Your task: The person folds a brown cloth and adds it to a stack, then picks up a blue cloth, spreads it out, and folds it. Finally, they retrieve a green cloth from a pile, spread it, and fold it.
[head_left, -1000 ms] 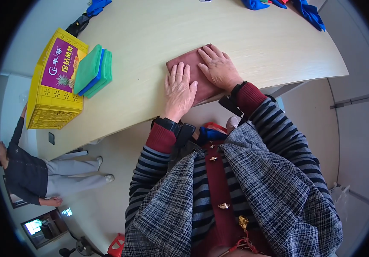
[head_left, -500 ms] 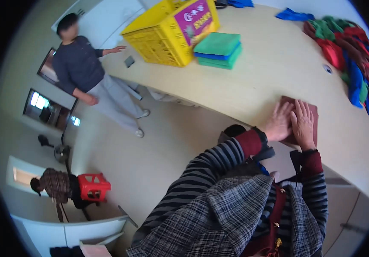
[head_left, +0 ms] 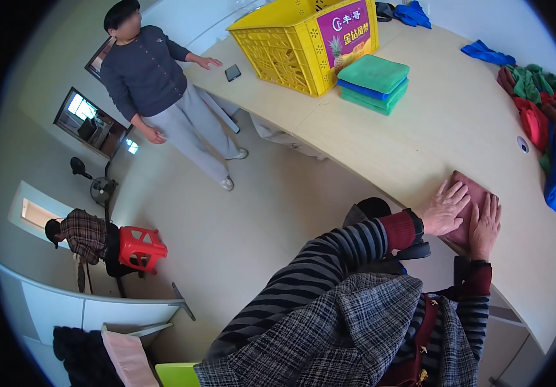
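A folded brown cloth [head_left: 482,189] lies near the front edge of the pale tabletop. My left hand [head_left: 445,211] rests flat across its left side, fingers spread. On its right side my right hand [head_left: 485,227] presses down with fingers stretched out. Both hands cover part of the cloth, and neither grips anything. Farther off, left of my hands, sits a neat stack of folded green and blue cloths [head_left: 374,79].
A yellow plastic crate [head_left: 284,55] stands beside the stack. Loose red, green, blue and brown cloths [head_left: 552,122] are heaped at the right. Another person [head_left: 152,77] stands at the table's far left, one hand near a phone [head_left: 232,73]. A red stool [head_left: 142,248] stands by a second person.
My view has shifted, so the scene sits differently in the picture. On the brown cloth my hands have come slightly apart. The crate and the stack have stayed put on the table.
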`<state>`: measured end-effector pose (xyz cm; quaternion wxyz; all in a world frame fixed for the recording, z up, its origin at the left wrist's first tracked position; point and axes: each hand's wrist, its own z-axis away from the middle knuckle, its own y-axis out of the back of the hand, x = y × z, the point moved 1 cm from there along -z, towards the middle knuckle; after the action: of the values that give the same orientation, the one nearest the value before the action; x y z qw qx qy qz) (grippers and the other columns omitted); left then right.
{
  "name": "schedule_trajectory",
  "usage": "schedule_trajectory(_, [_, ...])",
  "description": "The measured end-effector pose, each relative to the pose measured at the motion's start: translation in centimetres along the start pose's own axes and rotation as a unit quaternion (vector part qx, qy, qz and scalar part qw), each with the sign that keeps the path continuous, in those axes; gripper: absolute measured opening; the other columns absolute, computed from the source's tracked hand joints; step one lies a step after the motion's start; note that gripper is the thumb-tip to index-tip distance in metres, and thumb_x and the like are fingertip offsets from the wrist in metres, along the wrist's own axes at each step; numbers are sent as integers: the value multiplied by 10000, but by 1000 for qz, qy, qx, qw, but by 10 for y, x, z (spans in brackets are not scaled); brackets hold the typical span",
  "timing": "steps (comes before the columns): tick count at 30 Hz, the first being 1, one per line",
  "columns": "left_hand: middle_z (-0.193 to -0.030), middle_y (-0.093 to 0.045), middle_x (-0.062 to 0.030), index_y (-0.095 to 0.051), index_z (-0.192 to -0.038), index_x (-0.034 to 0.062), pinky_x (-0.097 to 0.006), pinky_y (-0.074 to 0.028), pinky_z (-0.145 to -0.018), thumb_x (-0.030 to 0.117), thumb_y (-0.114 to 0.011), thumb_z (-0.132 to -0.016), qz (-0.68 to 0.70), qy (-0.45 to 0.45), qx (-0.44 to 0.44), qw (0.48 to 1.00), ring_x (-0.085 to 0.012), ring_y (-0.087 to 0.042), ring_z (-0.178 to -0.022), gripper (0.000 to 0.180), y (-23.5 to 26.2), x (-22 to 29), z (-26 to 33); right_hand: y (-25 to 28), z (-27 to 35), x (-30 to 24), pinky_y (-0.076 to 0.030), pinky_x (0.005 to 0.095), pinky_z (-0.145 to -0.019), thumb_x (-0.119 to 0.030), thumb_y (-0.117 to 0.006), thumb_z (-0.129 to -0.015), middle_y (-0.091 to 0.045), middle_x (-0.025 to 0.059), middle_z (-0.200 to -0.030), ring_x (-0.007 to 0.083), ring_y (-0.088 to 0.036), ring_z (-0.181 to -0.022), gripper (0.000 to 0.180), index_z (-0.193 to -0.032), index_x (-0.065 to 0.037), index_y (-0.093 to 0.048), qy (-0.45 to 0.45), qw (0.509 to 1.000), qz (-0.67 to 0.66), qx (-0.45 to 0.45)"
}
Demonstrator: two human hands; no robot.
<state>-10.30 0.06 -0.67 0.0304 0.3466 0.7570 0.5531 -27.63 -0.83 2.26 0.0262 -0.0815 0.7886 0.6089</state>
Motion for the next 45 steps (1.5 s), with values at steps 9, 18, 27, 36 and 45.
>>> schedule_trajectory(9, [-1426,-509,-199,-549,-1316,-19,-467,-400,-1092,309,-632,-906,68,-3,103,992,-346,-472,-1342,531,44,20,53,-19,13,9,-307,445,-1170,-397,-452,-1028,-356,145,-1581,393,-369,-1414,596,-1524,-75,-374,67,997,-35,-5])
schedule_trajectory(18, [-1112,-704,-65,-652,-1172,67,-379,-532,-854,307,-713,-928,806,408,-56,424,-168,-660,-992,348,79,-19,139,17,43,-94,-325,449,-1157,-327,-520,-1005,-376,167,-1559,391,-386,-1388,575,-1492,-43,-402,186,977,-102,-10])
schedule_trajectory(27, [-1211,-676,-60,-618,-1265,75,-402,-514,-997,167,-729,-899,779,419,54,464,-216,-647,-1112,393,123,-35,127,9,45,-51,-317,452,-1163,-298,-526,-993,-427,187,-1515,367,-400,-1388,544,-1462,-36,-442,146,961,-236,-7])
schedule_trajectory(36, [-1376,-589,-94,-523,-1366,82,-477,-465,-1070,176,-707,-922,733,302,188,580,-281,-567,-1257,490,289,-186,-18,13,60,-7,-292,462,-1174,-250,-507,-976,-483,176,-1465,353,-389,-1407,474,-1391,-21,-506,73,995,-48,50])
schedule_trajectory(45, [-1370,-610,-86,-566,-1356,129,-544,-460,-1057,280,-650,-967,752,332,278,497,-300,-558,-1279,426,250,-332,-97,17,54,-11,-308,458,-1166,-247,-523,-949,-494,172,-1456,347,-400,-1402,485,-1372,-11,-521,61,995,-62,48])
